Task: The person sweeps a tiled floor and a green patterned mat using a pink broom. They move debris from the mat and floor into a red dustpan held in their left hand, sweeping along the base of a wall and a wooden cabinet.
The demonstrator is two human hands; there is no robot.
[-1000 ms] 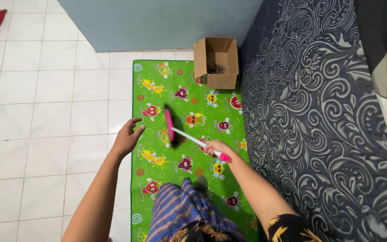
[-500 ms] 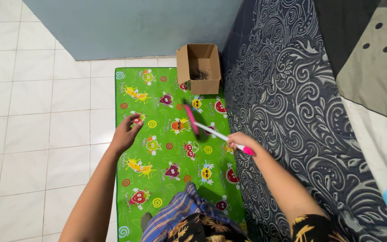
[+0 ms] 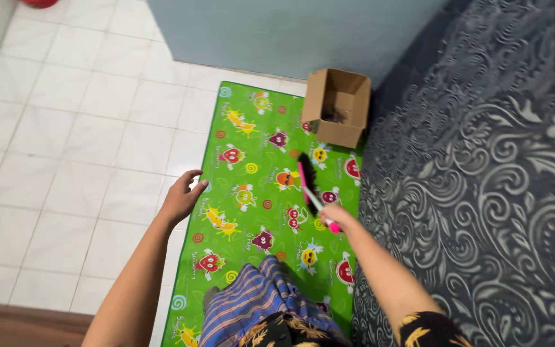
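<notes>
Hands are busy over a bright green play mat (image 3: 252, 212) printed with cartoon fruit, seen from the head camera looking straight down. The right hand (image 3: 336, 214) is closed around the pink end of a small brush (image 3: 308, 181), whose white stem runs up and away from the hand to a pink head with dark bristles; the bristle end sits low over the mat, though I cannot tell whether it touches, just short of a brown cardboard box (image 3: 336, 106). That box stands open-topped at the far right corner of the mat, with some dark bits lying inside it, close against a dark blue mattress (image 3: 476, 186) patterned with pale swirls that runs along the mat's right side. The left hand (image 3: 183, 196) holds nothing: its fingers are loosely spread and curved, resting at the mat's left edge where it meets the white tiled floor (image 3: 72, 148). A grey-blue wall (image 3: 290, 32) rises behind the box. Striped blue cloth (image 3: 258, 305) covers the person's lap at the bottom of the view.
</notes>
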